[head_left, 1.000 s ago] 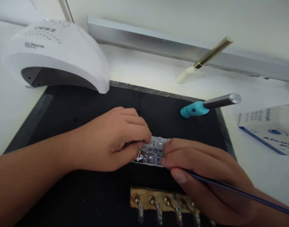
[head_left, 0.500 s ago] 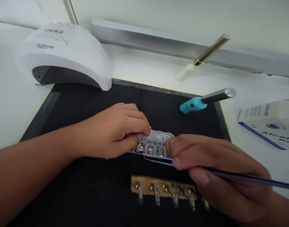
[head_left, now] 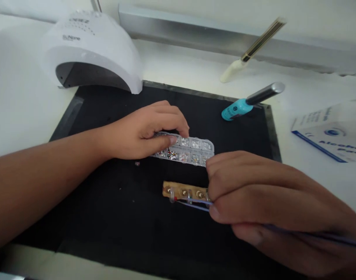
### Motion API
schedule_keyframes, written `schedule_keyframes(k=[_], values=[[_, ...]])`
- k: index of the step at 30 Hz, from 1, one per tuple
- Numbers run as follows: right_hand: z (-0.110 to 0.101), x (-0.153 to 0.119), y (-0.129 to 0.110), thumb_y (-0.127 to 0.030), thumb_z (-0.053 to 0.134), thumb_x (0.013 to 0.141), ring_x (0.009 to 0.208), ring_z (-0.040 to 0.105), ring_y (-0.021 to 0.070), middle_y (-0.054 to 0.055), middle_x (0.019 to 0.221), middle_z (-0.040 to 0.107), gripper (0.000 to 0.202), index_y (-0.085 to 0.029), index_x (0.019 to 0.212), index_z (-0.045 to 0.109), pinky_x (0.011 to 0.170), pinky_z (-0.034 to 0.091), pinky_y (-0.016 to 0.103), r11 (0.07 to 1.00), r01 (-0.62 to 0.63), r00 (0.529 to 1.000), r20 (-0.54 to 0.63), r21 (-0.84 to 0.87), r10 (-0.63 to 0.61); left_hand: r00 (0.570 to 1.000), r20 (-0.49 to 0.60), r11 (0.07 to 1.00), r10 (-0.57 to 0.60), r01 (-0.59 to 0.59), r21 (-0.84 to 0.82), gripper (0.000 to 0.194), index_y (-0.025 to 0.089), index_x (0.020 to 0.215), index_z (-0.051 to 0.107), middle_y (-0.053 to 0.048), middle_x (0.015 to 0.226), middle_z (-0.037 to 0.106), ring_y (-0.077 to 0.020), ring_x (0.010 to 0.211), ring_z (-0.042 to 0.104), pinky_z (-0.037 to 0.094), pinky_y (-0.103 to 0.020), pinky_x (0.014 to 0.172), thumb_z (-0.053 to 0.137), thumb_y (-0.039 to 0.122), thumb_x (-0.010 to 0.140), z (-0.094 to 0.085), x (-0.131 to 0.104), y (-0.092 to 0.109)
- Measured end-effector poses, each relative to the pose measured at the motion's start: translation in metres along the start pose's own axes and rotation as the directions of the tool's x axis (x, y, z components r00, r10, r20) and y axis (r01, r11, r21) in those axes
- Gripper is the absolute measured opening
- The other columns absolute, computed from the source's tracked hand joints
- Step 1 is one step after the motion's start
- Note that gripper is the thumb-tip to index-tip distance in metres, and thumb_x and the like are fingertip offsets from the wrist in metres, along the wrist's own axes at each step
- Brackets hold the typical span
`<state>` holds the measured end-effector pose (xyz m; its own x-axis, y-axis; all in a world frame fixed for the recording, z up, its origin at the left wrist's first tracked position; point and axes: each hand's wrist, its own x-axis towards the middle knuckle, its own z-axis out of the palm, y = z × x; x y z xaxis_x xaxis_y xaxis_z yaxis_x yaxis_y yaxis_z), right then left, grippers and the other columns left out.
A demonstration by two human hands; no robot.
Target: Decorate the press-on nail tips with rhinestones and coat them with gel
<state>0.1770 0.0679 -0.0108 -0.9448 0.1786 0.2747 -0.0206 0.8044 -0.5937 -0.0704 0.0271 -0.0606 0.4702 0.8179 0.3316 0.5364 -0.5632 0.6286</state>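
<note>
My left hand (head_left: 154, 130) grips the clear compartment case (head_left: 203, 145) of small rhinestones, its thumb on the top and its fingers at the far side. In my right hand (head_left: 250, 190) is a pair of thin tweezers (head_left: 195, 206) with a purplish-blue tint. A tiny red stone (head_left: 175, 198) shows at their tips, close beside the leftmost clear nail tip (head_left: 171, 193); whether they touch I cannot tell. That nail tip is mounted on a tan display strip (head_left: 176, 186) with round metal holders. My right hand hides the strip's right end.
A white nail lamp (head_left: 99, 42) stands at the back left. At the right are a turquoise bottle (head_left: 236, 109) with a silver cap, a cream bottle (head_left: 232, 70) with a gold cap, and an alcohol pad box (head_left: 332, 132). A black mat (head_left: 108, 214) lies underneath.
My right hand has moved the tweezers and red stone from the case's near edge to the leftmost nail tip. My left thumb has shifted on the case. The view has tilted down.
</note>
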Motion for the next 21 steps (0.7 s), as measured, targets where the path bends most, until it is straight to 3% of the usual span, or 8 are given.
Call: schedule_keyframes(k=[4,9,15,18,21], values=[[0.001,-0.001,0.008,-0.026,0.042,0.103,0.072,0.066,0.0119,0.001,0.074,0.067,0.023,-0.019,0.092,0.061,0.08,0.057,0.03,0.982,0.067,0.998,0.003,0.179,-0.069,1.0,0.012,1.0,0.005,-0.005,-0.006,0.02,0.014,0.105,0.065,-0.01,0.11,0.069,-0.0205,0.106,0.059,0.045,-0.035,0.096,0.051,0.016,0.09,-0.002,0.0,0.0],[0.003,0.006,0.013,-0.023,0.045,0.1,0.071,0.061,0.0109,0.001,0.073,0.064,0.022,-0.017,0.086,0.061,0.073,0.055,0.027,0.966,0.152,0.987,-0.082,0.211,-0.137,1.0,0.026,1.0,-0.01,0.01,-0.001,0.024,0.014,0.109,0.064,-0.01,0.108,0.069,-0.0204,0.103,0.058,0.047,-0.037,0.094,0.05,0.02,0.09,-0.001,0.001,-0.001],[-0.002,0.005,-0.006,-0.013,0.048,0.095,0.064,0.056,0.0087,-0.002,0.069,0.059,0.014,-0.017,0.086,0.059,0.063,0.048,0.022,0.973,0.224,0.965,-0.155,0.061,-0.213,0.983,-0.161,0.995,-0.087,0.079,-0.058,0.025,0.017,0.108,0.063,-0.009,0.107,0.066,-0.0198,0.102,0.061,0.05,-0.037,0.093,0.049,0.028,0.089,0.002,-0.002,0.0],[0.001,-0.003,-0.023,-0.012,0.048,0.095,0.062,0.054,0.009,-0.002,0.068,0.058,0.014,-0.017,0.086,0.058,0.06,0.045,0.023,0.984,0.174,0.965,-0.191,-0.042,-0.179,0.966,-0.246,0.996,-0.084,0.078,-0.032,0.024,0.017,0.11,0.061,-0.009,0.109,0.064,-0.0198,0.104,0.059,0.049,-0.038,0.096,0.049,0.024,0.091,-0.007,0.0,0.015],[0.01,-0.015,-0.031,-0.013,0.049,0.093,0.064,0.055,0.0111,0.0,0.07,0.06,0.012,-0.017,0.089,0.059,0.06,0.044,0.026,0.99,0.134,0.954,-0.263,-0.053,-0.143,0.943,-0.324,0.997,-0.079,0.077,-0.018,0.024,0.018,0.112,0.06,-0.006,0.112,0.063,-0.0186,0.107,0.058,0.046,-0.037,0.1,0.054,0.02,0.089,-0.018,-0.003,0.048]])
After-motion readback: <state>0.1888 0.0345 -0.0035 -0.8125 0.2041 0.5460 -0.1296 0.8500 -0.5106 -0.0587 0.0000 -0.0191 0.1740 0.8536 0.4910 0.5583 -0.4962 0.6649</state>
